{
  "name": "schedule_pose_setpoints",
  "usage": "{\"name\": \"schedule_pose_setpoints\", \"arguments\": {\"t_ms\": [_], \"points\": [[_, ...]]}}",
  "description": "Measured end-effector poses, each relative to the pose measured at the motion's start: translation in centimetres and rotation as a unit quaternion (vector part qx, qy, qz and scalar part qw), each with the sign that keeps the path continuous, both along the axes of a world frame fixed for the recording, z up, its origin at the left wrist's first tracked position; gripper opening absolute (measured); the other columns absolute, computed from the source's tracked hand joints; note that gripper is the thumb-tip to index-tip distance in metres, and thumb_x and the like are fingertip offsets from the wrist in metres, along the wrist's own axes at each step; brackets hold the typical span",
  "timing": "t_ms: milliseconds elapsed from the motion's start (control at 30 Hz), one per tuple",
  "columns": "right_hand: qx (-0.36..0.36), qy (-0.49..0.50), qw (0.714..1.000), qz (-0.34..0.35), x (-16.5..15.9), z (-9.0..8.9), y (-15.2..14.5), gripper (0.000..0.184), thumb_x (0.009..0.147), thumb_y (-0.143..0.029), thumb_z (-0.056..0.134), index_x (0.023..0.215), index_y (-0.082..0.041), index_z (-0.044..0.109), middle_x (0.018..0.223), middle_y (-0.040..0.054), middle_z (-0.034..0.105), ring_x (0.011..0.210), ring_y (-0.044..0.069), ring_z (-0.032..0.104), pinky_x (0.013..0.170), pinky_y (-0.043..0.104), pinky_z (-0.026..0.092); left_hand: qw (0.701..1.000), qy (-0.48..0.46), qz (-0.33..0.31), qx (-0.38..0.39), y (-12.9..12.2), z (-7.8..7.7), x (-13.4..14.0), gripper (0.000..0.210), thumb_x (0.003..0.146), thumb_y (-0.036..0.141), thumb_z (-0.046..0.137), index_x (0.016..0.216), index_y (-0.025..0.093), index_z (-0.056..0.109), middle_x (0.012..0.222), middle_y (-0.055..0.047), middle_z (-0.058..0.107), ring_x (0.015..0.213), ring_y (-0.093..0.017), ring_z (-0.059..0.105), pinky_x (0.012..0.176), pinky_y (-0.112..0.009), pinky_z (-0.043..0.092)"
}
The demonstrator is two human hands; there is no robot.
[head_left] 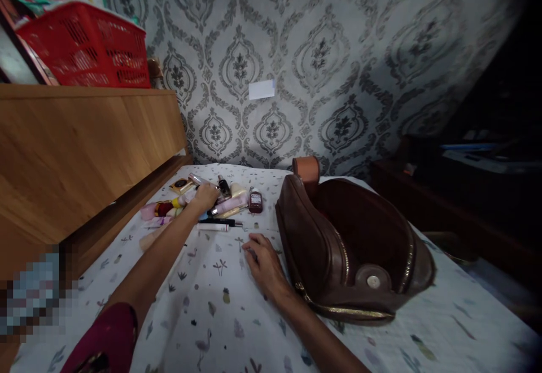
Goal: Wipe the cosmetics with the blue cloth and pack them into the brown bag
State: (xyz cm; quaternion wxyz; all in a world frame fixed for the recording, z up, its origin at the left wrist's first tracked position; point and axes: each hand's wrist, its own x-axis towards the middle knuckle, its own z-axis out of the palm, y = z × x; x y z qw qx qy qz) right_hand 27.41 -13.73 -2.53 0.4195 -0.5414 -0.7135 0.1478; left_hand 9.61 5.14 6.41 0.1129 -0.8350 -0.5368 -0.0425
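My left hand (206,196) reaches into a pile of cosmetics on the printed bedsheet, its fingers curled downward; what they grip is hidden. Around it lie a pink tube (231,203), a dark small bottle (224,185), a gold-edged compact (182,184) and a red-and-yellow item (164,209). A white tube (212,227) and a black pen-like stick (220,222) lie nearer to me. At the pile's right is a dark red labelled bottle (256,201). My right hand (263,260) rests on the sheet, fingers loosely apart, holding nothing. Beside it stands a brown leather bag (309,249), unzipped, its inside dark.
A wooden headboard or cabinet (93,141) runs along the left, with a red plastic basket (97,45) on top. Patterned wallpaper (322,57) covers the wall behind, bearing a white card (261,89). Dark furniture (406,198) stands at the right.
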Motion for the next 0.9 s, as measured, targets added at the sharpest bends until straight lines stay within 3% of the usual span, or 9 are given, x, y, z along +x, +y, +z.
{"name": "schedule_pose_setpoints", "arguments": {"t_ms": [233, 433, 667, 800, 900], "points": [[0.01, 0.005, 1.0, -0.001, -0.1, -0.1, -0.1, 0.024, 0.085, -0.01, 0.05, 0.094, -0.017, 0.07, 0.115, 0.0124, 0.062, 0.113, 0.025, 0.057, 0.099, 0.041, 0.047, 0.998, -0.046, 0.035, 0.038, -1.2, 1.4, -1.5, 0.026, 0.094, 0.021, 0.048, 0.115, 0.016, 0.064, 0.108, -0.019, 0.07, 0.103, -0.032, 0.067, 0.087, -0.044, 0.049], [0.014, 0.01, 1.0, 0.003, -0.2, -0.2, 0.0, 0.023, 0.083, -0.007, 0.052, 0.093, -0.017, 0.07, 0.115, 0.0118, 0.062, 0.112, 0.025, 0.057, 0.098, 0.041, 0.046, 0.989, -0.113, 0.057, 0.071, -3.4, 1.8, -2.6, 0.032, 0.094, 0.04, 0.049, 0.117, 0.022, 0.062, 0.103, -0.011, 0.073, 0.1, -0.028, 0.067, 0.083, -0.035, 0.049], [0.001, 0.021, 1.0, -0.005, -0.5, 0.7, -0.6, 0.032, 0.078, -0.002, 0.052, 0.1, -0.019, 0.068, 0.112, 0.0096, 0.062, 0.111, 0.023, 0.056, 0.1, 0.039, 0.045, 0.967, -0.234, -0.026, 0.093, -8.2, 0.7, -3.9, 0.035, 0.09, 0.041, 0.049, 0.118, 0.024, 0.061, 0.113, -0.007, 0.072, 0.106, -0.027, 0.065, 0.09, -0.036, 0.05], [-0.016, 0.027, 0.999, -0.008, -0.6, 1.2, -0.9, 0.049, 0.078, -0.003, 0.053, 0.124, -0.02, 0.058, 0.115, 0.0092, 0.061, 0.112, 0.023, 0.055, 0.102, 0.039, 0.045, 0.938, -0.332, -0.079, 0.066, -11.7, -0.8, -3.8, 0.04, 0.088, 0.051, 0.046, 0.119, 0.031, 0.061, 0.111, -0.004, 0.073, 0.104, -0.029, 0.067, 0.091, -0.042, 0.052], [-0.028, 0.023, 0.999, -0.015, -0.6, 1.4, -1.1, 0.064, 0.078, -0.008, 0.057, 0.14, -0.017, 0.044, 0.129, 0.013, 0.055, 0.122, 0.026, 0.049, 0.108, 0.042, 0.04, 0.934, -0.327, -0.145, -0.002, -14.2, -2.4, -3.3, 0.037, 0.085, 0.051, 0.05, 0.118, 0.043, 0.063, 0.122, 0.003, 0.07, 0.112, -0.029, 0.064, 0.1, -0.046, 0.05]]}}
